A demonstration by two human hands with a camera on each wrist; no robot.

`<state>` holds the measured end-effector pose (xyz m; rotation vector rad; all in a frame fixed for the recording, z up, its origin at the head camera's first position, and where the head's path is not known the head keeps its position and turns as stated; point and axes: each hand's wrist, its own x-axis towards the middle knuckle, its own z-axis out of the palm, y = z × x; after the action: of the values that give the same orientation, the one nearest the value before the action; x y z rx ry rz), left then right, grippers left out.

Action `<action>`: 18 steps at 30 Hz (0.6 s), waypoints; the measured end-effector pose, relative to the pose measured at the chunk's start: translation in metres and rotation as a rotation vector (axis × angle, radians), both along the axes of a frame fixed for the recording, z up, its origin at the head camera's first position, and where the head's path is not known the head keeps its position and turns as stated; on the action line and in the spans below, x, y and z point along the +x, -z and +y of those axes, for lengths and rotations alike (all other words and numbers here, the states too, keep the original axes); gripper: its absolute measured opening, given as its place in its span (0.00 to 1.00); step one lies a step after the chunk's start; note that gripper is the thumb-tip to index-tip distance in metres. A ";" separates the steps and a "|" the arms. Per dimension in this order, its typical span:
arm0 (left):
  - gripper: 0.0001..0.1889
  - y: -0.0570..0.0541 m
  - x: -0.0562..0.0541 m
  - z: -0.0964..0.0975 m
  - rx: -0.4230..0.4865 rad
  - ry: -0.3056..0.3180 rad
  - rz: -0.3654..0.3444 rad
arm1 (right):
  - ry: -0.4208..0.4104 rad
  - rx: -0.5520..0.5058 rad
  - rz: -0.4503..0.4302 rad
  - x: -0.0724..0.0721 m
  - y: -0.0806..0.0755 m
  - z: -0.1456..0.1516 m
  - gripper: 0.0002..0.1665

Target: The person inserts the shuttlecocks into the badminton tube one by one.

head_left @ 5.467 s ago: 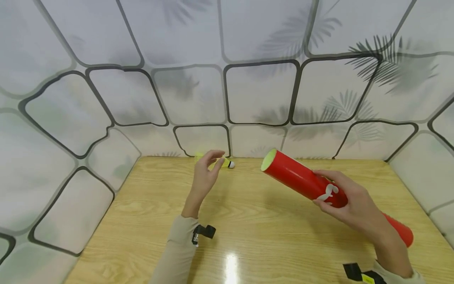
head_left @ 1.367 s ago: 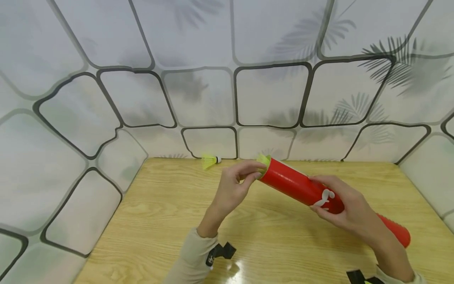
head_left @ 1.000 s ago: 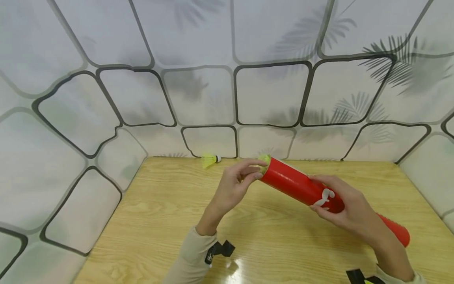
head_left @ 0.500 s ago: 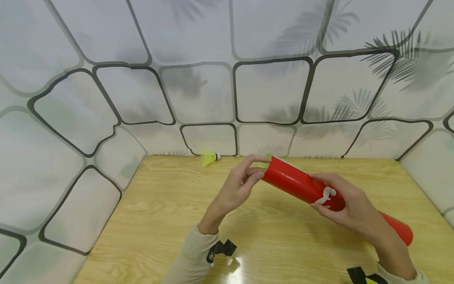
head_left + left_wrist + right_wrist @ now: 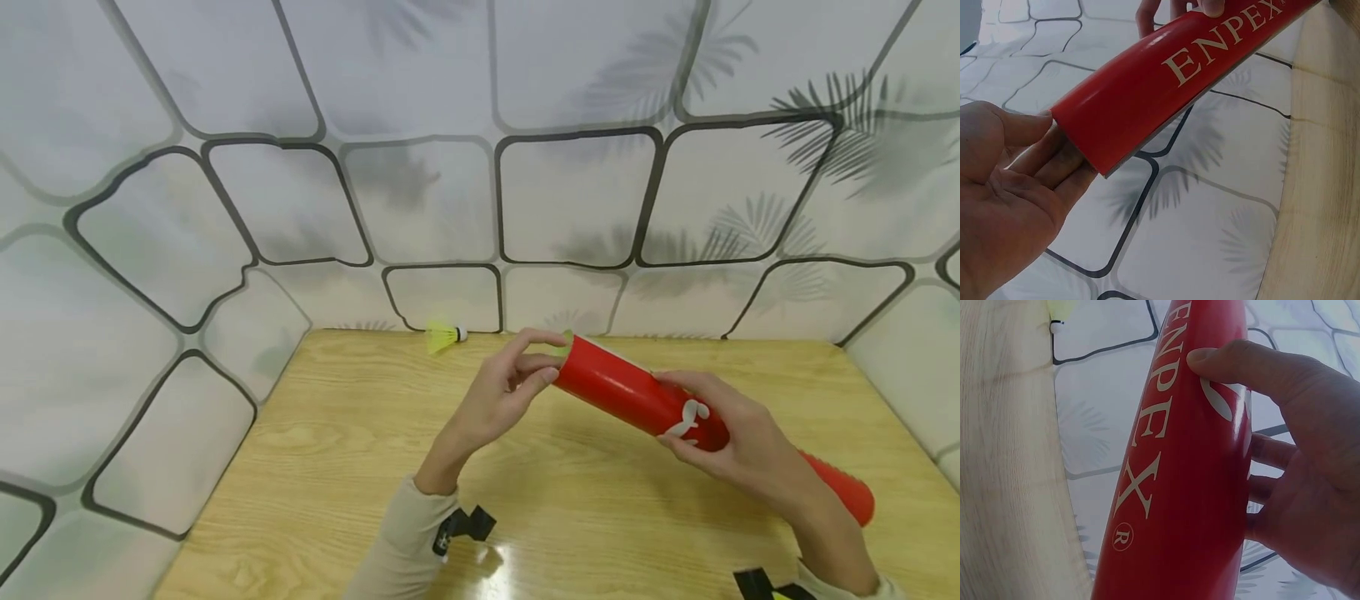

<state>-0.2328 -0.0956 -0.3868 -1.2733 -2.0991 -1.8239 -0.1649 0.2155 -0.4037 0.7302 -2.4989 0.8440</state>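
My right hand [image 5: 750, 442] grips a long red tube [image 5: 615, 387] round its side, thumb on the near side and fingers on the far side. The tube is held slantwise over the table, mouth up to the left, its other end showing past my wrist. White ENPEX lettering runs along it in both wrist views. My left hand [image 5: 502, 387] is at the mouth, with fingers reaching inside and the thumb at the rim in the left wrist view. The shuttlecock inside is hidden. A second yellow shuttlecock [image 5: 444, 337] lies at the table's back edge.
The wooden table [image 5: 337, 467] ends at a pale wall [image 5: 420, 200] with dark outlined panels and leaf prints. More wall closes in on both sides. A patch of glare lies on the front of the table.
My left hand has come from the back of the table to the tube's mouth. The yellow shuttlecock skirt that stuck out there has sunk inside. The right hand keeps its grip.
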 end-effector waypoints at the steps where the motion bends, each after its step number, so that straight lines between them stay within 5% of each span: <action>1: 0.17 0.000 -0.002 -0.002 0.005 -0.009 0.013 | 0.003 0.003 0.000 0.000 0.001 0.000 0.51; 7: 0.15 0.007 -0.021 -0.021 0.064 -0.170 0.075 | 0.047 0.000 -0.013 0.001 0.002 0.004 0.50; 12: 0.14 0.021 -0.043 -0.043 0.143 -0.339 0.022 | 0.056 -0.007 -0.018 0.002 0.000 0.004 0.50; 18: 0.15 0.041 -0.064 -0.066 0.119 -0.573 -0.048 | 0.056 -0.007 -0.016 0.003 -0.002 0.005 0.50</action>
<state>-0.2965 -0.1615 -0.4278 -0.5206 -2.0509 -1.6868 -0.1620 0.2201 -0.4020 0.6505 -2.5166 0.8420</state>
